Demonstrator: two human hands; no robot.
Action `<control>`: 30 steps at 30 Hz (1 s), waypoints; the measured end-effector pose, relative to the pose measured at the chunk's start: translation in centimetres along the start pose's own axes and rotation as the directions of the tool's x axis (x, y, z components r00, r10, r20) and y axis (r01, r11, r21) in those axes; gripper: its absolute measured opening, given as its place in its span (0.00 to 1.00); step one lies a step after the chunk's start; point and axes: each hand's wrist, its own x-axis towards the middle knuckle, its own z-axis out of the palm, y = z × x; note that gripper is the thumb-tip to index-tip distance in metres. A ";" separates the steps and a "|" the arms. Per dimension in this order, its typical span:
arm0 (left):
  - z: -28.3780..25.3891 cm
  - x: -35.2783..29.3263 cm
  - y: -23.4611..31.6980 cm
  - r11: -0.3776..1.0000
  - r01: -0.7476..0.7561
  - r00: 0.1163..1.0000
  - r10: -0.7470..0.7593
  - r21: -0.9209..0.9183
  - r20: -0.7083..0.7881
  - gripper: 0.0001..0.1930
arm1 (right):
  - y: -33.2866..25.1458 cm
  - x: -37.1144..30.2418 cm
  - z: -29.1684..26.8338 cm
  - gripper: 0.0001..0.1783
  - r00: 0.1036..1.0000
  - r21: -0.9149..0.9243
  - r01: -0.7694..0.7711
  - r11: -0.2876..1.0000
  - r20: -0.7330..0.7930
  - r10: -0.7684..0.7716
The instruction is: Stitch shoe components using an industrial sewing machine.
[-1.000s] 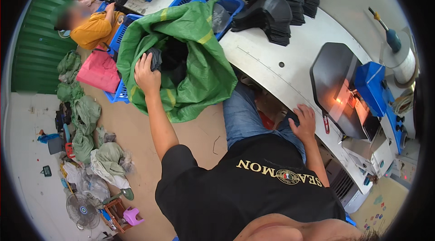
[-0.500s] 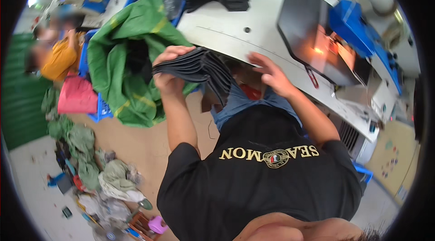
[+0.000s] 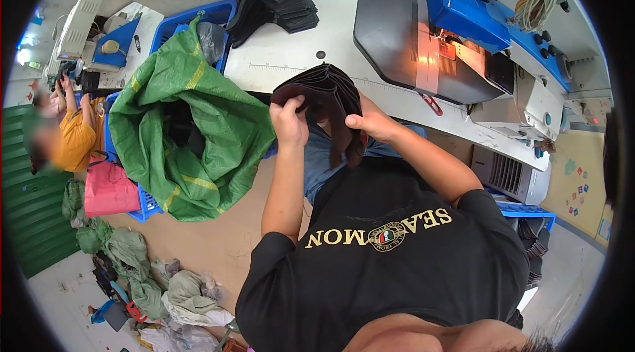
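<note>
A stack of dark, curved fabric pieces (image 3: 317, 84) is held up in front of my body at the table's near edge. My left hand (image 3: 289, 122) is closed on its left side, with the thumb over the facing piece. At the other side, my right hand (image 3: 372, 120) grips the stack with its thumb in front; its fingers are mostly hidden behind. The layers fan apart along the top, and one end hangs down over my lap. Just left of my left hand, a green woven sack (image 3: 231, 128) gapes with dark contents inside.
Across the white table (image 3: 344, 34) lie more black fabric pieces (image 3: 278, 1) in piles. A blue sewing machine (image 3: 466, 11) with a lit needle area and dark plate stands at right. Beside the sack are a blue crate (image 3: 162, 29) and a pink bag (image 3: 111, 188). Another person (image 3: 78, 140) sits far left.
My right hand, free and raised before, has come onto the stack. The stack has been turned, so its broad dark face shows. The whole view has shifted a little.
</note>
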 end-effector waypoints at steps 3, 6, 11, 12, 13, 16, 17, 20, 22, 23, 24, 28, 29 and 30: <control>-0.3 -0.6 0.1 0.961 -0.064 0.997 0.074 0.269 -0.026 0.13 | -0.7 0.1 0.0 0.52 0.997 -0.009 0.002 1.000 -0.078 -0.003; -0.7 -1.2 -0.3 0.869 -0.215 0.976 0.208 0.446 0.065 0.15 | -1.4 1.0 -0.1 0.35 0.930 0.126 -0.171 0.977 -0.307 0.202; -1.4 -1.2 -2.0 0.920 -0.233 0.967 0.186 0.315 0.172 0.24 | -2.1 1.9 -0.3 0.15 0.805 0.413 -0.235 0.880 -0.425 0.414; -1.5 -1.2 -2.2 0.953 -0.160 0.966 0.098 0.258 0.238 0.25 | -2.1 2.0 -0.2 0.17 0.817 0.425 -0.244 0.872 -0.394 0.421; -1.5 -1.1 -2.4 0.992 -0.053 0.961 0.018 0.119 0.276 0.27 | -2.1 2.0 -0.1 0.18 0.835 0.449 -0.246 0.859 -0.352 0.423; -1.4 -0.8 -2.5 0.989 0.111 0.967 -0.086 -0.096 0.240 0.28 | -2.4 2.2 -0.8 0.21 0.851 0.327 -0.415 0.849 -0.191 0.489; -1.2 -0.7 -2.4 0.994 0.087 0.969 -0.067 -0.072 0.239 0.28 | -2.4 2.4 -0.9 0.21 0.840 0.313 -0.430 0.847 -0.205 0.503; -1.0 -0.6 -2.0 0.997 0.023 0.959 -0.044 0.079 0.279 0.26 | -2.2 3.0 -1.3 0.27 0.915 -0.092 -0.291 0.952 -0.318 0.249; -1.2 -0.4 -1.7 0.928 -0.006 0.933 -0.129 0.372 0.337 0.26 | -2.2 3.0 -1.5 0.33 0.975 -0.367 -0.093 0.926 -0.221 0.010; -1.3 -0.4 -1.5 0.899 0.000 0.911 -0.181 0.439 0.370 0.26 | -2.3 2.8 -1.7 0.33 0.992 -0.368 -0.075 0.927 -0.118 0.033; -1.5 -0.3 -1.5 0.885 0.016 0.889 -0.227 0.466 0.399 0.26 | -2.4 2.7 -1.7 0.33 0.992 -0.369 -0.090 0.925 -0.116 0.050; -1.9 0.0 -1.1 0.829 0.027 0.923 -0.235 0.559 0.303 0.23 | -3.5 2.8 -1.9 0.25 0.998 -0.431 -0.021 0.902 0.039 0.042; -1.8 -0.1 -0.9 0.777 -0.005 0.935 -0.219 0.630 0.278 0.20 | -3.8 2.9 -1.7 0.23 1.000 -0.480 -0.018 0.877 0.012 0.027; -1.7 -0.2 -0.6 0.776 -0.043 0.943 -0.177 0.629 0.283 0.17 | -4.0 3.0 -1.2 0.21 0.999 -0.535 -0.021 0.844 -0.046 -0.005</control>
